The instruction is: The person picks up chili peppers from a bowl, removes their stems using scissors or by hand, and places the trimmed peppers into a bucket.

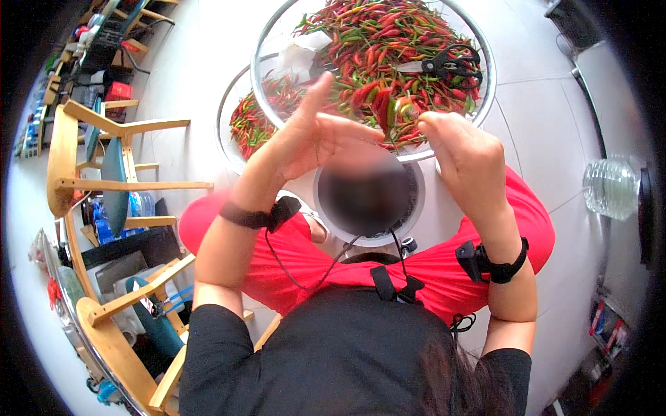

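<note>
Over the near part of a large round tray with a pale rim (491, 69) are both of my hands. Red and green chili peppers (378, 35) are heaped in the tray. My left hand (312, 135) has its fingers spread, with nothing in them. My right hand (466, 149) is closed in a pinch at a chili pepper (404, 107), its far end toward the heap. Black-handled scissors (444, 66) lie on the heap at the right. Between my knees stands a round pale bucket (320, 208); its inside is dark and blurred.
A second round tray (220, 121) with more chili peppers sits partly under the large one. Crumpled clear plastic (302, 55) lies at the large tray's left. Wooden chairs (64, 156) stand to the left. A large clear water bottle (612, 187) is at the right.
</note>
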Action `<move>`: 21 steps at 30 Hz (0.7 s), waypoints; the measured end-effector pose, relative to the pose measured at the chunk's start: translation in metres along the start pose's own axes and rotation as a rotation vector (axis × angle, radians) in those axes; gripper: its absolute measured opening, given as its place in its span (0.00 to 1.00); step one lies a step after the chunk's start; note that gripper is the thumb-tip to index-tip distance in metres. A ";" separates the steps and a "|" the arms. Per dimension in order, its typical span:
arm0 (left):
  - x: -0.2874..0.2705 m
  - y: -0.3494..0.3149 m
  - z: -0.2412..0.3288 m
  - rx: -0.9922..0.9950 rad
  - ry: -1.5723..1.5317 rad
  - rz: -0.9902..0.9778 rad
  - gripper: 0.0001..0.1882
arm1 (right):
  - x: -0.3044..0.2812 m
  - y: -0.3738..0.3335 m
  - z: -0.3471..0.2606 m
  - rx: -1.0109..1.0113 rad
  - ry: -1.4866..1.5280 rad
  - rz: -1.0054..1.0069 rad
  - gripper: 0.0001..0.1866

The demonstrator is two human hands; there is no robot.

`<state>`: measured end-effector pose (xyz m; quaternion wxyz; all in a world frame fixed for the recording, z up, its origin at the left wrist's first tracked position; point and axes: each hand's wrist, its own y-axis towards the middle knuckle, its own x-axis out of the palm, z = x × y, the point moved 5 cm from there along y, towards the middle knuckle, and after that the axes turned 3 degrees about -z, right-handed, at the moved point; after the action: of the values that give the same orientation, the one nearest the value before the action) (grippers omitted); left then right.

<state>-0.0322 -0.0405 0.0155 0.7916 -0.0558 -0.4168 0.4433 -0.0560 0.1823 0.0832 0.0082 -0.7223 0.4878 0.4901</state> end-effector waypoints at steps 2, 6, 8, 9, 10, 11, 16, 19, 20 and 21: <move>-0.002 0.005 -0.017 -0.092 -0.127 -0.033 0.56 | 0.007 -0.001 -0.009 -0.076 -0.006 -0.081 0.07; 0.002 0.009 -0.013 0.158 -0.134 -0.075 0.46 | 0.024 -0.007 -0.017 -0.186 -0.049 -0.240 0.10; -0.023 0.011 -0.025 0.205 -0.112 -0.053 0.37 | 0.038 -0.010 -0.018 -0.234 -0.049 -0.323 0.09; -0.024 0.009 -0.024 0.205 -0.015 -0.036 0.37 | 0.044 -0.012 -0.020 -0.290 -0.071 -0.279 0.06; -0.024 0.008 -0.024 0.206 0.083 -0.019 0.37 | 0.047 -0.013 -0.020 -0.287 -0.082 -0.298 0.06; -0.026 0.009 -0.027 0.196 0.054 0.034 0.34 | 0.050 -0.014 -0.021 -0.284 -0.093 -0.318 0.06; -0.030 0.002 -0.040 0.162 -0.009 0.203 0.25 | 0.063 -0.013 -0.021 -0.236 -0.080 -0.339 0.05; -0.033 -0.004 -0.041 0.201 -0.002 0.202 0.23 | 0.071 -0.011 -0.020 -0.205 -0.046 -0.389 0.06; -0.032 -0.005 -0.040 0.216 0.045 0.201 0.22 | 0.071 -0.010 -0.020 -0.207 -0.032 -0.393 0.06; -0.032 -0.007 -0.038 0.234 0.094 0.209 0.21 | 0.072 -0.010 -0.018 -0.137 -0.022 -0.474 0.07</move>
<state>-0.0090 -0.0581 -0.0252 0.7609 -0.0267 -0.3167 0.5657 -0.0332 0.1284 0.0362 0.0792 -0.8100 0.2702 0.5144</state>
